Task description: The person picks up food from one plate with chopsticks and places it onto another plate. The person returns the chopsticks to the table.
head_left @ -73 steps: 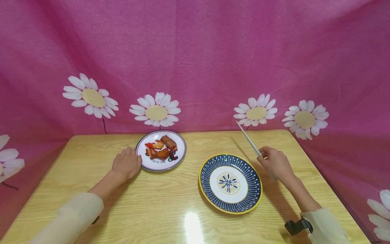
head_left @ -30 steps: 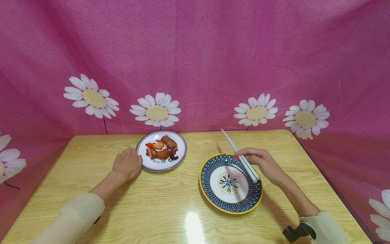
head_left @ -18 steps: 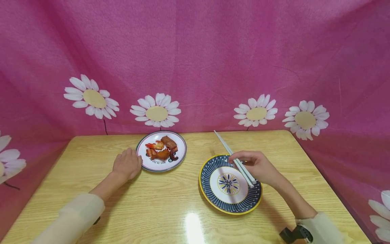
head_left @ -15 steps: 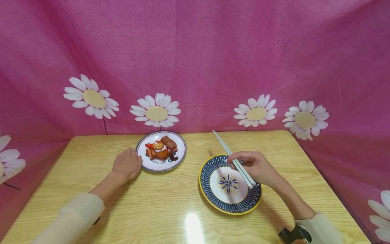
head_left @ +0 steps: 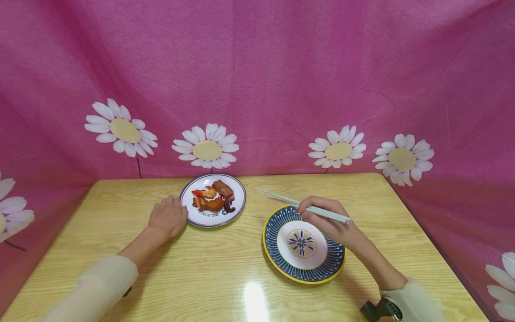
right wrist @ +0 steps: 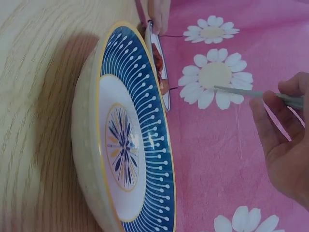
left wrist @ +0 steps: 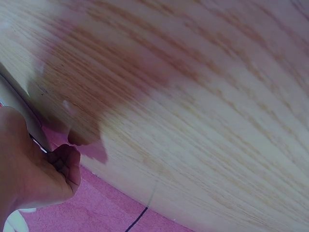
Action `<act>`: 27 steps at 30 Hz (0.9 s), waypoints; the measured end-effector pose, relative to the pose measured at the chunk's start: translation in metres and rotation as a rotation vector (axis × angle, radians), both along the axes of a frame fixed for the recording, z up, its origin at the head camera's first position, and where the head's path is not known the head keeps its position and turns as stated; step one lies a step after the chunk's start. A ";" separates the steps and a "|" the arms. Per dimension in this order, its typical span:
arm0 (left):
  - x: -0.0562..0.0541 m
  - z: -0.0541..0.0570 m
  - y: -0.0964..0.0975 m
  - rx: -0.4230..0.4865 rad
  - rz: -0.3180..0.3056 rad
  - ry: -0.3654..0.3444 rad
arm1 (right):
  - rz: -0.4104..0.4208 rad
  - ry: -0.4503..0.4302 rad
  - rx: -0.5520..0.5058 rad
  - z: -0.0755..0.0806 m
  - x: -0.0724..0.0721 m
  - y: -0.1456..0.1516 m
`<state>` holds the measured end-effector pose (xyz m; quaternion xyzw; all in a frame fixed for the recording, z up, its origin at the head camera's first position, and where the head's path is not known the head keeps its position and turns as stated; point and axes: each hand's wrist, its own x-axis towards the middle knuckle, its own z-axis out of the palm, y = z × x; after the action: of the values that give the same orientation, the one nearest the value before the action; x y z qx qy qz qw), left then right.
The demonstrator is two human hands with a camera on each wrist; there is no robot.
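My left hand (head_left: 168, 217) is at the left rim of a small white plate (head_left: 207, 219) with dark edging. In the left wrist view its fingers are curled beside that rim, and the thumb lies on the plate's edge. On the plate are a shrimp (head_left: 207, 192), a brown slab of meat (head_left: 222, 188), a drumstick-like piece (head_left: 212, 205) and a dark curled tentacle-like piece (head_left: 228, 205). My right hand (head_left: 327, 219) holds a pair of pale chopsticks (head_left: 330, 214) above the far right of a blue-patterned plate (head_left: 275, 255) with a yellow rim. Their tips point left towards the small plate.
Both plates stand on a light wooden table (head_left: 193, 277). A pink cloth (head_left: 265, 89) printed with white daisies hangs behind it and at its sides. A black wrist device (head_left: 380, 309) sits at the right sleeve.
My right hand has moved left from beside the blue-patterned plate to above it. The chopsticks have swung from pointing away to pointing left. My left hand and both plates have stayed put.
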<state>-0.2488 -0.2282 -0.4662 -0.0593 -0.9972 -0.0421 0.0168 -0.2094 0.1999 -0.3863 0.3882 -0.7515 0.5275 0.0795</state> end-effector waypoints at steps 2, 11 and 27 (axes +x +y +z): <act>0.000 -0.001 0.000 -0.002 0.000 -0.002 | -0.039 -0.030 -0.007 0.001 0.001 -0.002; 0.000 0.000 0.000 0.001 0.006 -0.001 | -0.020 -0.204 -0.096 0.004 0.001 -0.012; 0.000 0.000 0.000 -0.007 -0.002 0.005 | -0.213 -0.217 -0.080 0.007 -0.004 -0.034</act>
<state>-0.2491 -0.2286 -0.4665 -0.0605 -0.9972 -0.0383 0.0191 -0.2136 0.1660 -0.3790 0.2434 -0.7710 0.5845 0.0688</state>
